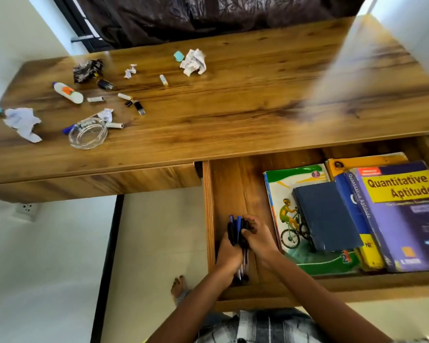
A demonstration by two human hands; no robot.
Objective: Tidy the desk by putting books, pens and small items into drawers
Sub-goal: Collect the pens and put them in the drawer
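The books (352, 214) already lie in the open drawer (209, 219), at its right side; the pens (237, 233) are a bundle gripped by both hands low in its left part, left hand (229, 253) clasping from the left, right hand (258, 237) curled round from the right; small items (caps, clips, crumpled paper) remain scattered on the table (233, 107), so I judge the job roughly half done.

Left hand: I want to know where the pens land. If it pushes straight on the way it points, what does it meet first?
The left hand, gripping the pens, points deeper into the open drawer. Only bare drawer floor shows ahead; the books lie off to the right.
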